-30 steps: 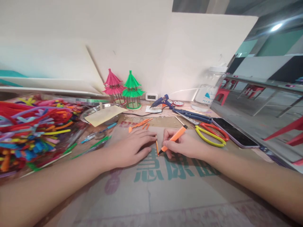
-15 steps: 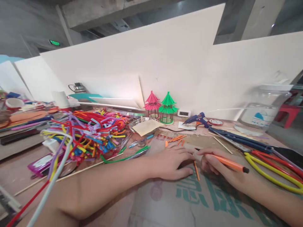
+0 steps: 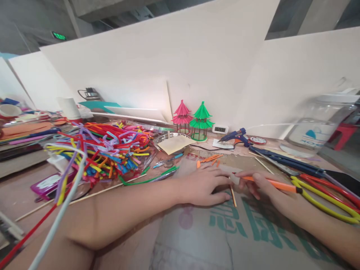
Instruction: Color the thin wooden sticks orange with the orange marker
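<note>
My left hand [image 3: 205, 184] lies palm down with its fingers apart, over a thin stick [image 3: 233, 195] that sticks out below it on the printed sheet [image 3: 197, 240]. My right hand [image 3: 261, 183] holds an orange marker [image 3: 278, 184] between thumb and fingers. The marker's dark end points right, and its tip is near the fingers of my left hand. Several short orange pieces [image 3: 213, 158] lie just beyond my left hand. Whether the left fingers press on the stick is hard to see.
A pile of colourful pipe cleaners [image 3: 112, 150] is at left. Pink [image 3: 182, 114] and green [image 3: 202, 120] pagoda models stand at the back, beside a small clock [image 3: 220, 129] and blue glue gun [image 3: 235, 136]. Yellow-handled scissors [image 3: 317, 198] and a clear jug [image 3: 315, 131] are at right.
The marker in my right hand has tilted flatter and shifted slightly right. My left hand stays over the stick. The whole view has shifted a little.
</note>
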Demonstrator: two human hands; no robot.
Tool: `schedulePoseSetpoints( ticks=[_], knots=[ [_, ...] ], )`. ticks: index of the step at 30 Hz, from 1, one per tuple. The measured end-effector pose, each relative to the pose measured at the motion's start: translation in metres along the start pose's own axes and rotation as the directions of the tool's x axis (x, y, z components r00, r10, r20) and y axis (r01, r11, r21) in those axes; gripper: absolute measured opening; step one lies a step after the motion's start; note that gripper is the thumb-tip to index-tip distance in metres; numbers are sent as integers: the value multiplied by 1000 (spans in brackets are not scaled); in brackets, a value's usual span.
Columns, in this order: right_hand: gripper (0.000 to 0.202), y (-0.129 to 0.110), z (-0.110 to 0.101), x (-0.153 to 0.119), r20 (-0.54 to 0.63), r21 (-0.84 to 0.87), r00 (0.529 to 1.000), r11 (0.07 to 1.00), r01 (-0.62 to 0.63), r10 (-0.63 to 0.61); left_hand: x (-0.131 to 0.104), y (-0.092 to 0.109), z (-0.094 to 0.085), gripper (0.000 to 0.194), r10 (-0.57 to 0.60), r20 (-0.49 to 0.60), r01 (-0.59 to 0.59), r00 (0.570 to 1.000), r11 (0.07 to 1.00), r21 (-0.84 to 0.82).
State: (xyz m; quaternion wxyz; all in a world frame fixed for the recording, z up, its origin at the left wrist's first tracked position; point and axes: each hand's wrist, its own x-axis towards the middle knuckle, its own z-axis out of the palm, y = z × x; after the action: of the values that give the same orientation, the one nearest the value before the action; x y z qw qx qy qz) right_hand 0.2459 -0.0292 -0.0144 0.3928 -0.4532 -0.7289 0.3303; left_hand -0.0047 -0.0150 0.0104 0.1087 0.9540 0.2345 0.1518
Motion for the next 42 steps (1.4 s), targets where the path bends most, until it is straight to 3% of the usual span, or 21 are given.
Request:
schedulePoseSetpoints(
  ticks=[3,6,12,32,42],
  knots=[
    [29,-14,-2,-1,92,32,993,996,-77,74,2,1,-1,35,3,-27,-4,1000,1000,-17],
    [16,-26,-2,2,103,124,990,986,-109,97,4,0,-2,36,-21,-29,21,999,999,-25],
    [24,-35,-2,5,138,136,975,971,-194,175,4,-6,1,39,-68,-7,68,998,997,-23],
    [19,-24,2,9,111,94,981,981,-170,159,6,-10,2,44,-37,8,36,999,998,52],
    [19,-35,-3,5,239,99,960,980,-175,147,5,-9,2,43,-45,6,45,999,998,45]
  ],
)
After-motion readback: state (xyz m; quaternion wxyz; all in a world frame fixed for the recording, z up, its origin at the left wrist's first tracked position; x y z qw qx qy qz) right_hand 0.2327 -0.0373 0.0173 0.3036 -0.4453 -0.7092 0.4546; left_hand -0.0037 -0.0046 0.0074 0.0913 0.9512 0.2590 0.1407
